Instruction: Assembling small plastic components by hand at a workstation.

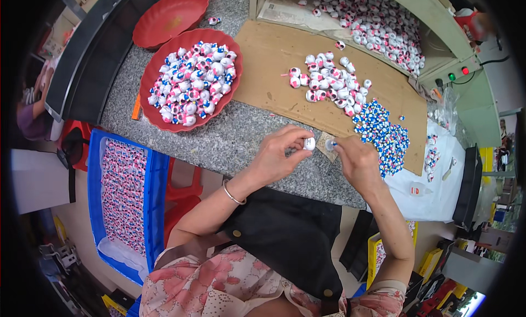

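Note:
My left hand [279, 155] pinches a small white rounded toy head [309, 144] between thumb and fingertips, above the front of the grey speckled counter. Close to its right, my right hand [357, 162] has its fingers closed on a tiny blue piece, held at a small clear round dish [330, 145]. Beyond the right hand lies a heap of tiny blue and white parts [383, 136]. A pile of white and pink toy heads [335, 84] sits behind that heap on a cardboard sheet [263, 70].
A red scalloped bowl [147, 106] full of assembled toy heads stands to the left, with another red bowl [170, 18] behind it. A blue crate [97, 207] of small pieces is at lower left. An open-fronted cabinet [457, 78] and a small glue bottle [419, 190] are right.

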{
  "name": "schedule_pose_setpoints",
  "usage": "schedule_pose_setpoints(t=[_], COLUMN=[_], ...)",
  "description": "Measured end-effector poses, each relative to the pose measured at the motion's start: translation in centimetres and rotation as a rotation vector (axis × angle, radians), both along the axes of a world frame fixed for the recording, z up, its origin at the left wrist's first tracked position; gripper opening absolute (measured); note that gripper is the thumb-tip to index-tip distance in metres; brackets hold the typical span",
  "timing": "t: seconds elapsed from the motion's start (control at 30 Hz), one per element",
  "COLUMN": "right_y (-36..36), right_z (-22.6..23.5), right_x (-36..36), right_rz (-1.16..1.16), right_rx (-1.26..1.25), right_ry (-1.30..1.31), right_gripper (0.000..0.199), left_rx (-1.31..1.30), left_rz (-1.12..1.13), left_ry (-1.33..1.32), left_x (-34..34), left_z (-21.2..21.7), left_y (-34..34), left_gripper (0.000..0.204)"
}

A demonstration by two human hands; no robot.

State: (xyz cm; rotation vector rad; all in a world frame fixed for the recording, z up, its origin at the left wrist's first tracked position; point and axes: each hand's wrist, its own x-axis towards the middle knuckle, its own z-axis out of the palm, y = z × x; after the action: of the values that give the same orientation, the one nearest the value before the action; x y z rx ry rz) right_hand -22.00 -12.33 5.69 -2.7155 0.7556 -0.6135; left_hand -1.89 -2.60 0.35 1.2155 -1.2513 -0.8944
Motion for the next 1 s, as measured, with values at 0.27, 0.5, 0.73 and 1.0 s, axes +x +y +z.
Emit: schedule_pose_setpoints(t=[0.27,0.5,0.73,1.0], right_y=[2.0,3.3,4.7,-1.4], right_z=[0.1,1.0,-0.2,-1.4], right_x=[-0.9,-1.0,-0.1,-4.4], right_rz=[-0.29,-0.014,-0.056,-0.309], right_rx=[1.198,0.507,0.526,0.047], right_ry=[-0.409,-0.265,-0.321,-0.174], right_gripper=[0.017,0.017,0.017,0.016], left_rx=[-0.179,0.169,0.333,-0.183], left_rz=[-0.035,-0.402,-0.3,0.467], left_ry=[-0.136,0.353,0.429,-0.662], left_x=[-2.1,-1.0,-2.1,10.7], left_z=[0.1,0.7,0.9,5.7], left_y=[-0.2,-0.4,1.1,1.6], left_gripper=[0.035,0.023,0.026,0.034])
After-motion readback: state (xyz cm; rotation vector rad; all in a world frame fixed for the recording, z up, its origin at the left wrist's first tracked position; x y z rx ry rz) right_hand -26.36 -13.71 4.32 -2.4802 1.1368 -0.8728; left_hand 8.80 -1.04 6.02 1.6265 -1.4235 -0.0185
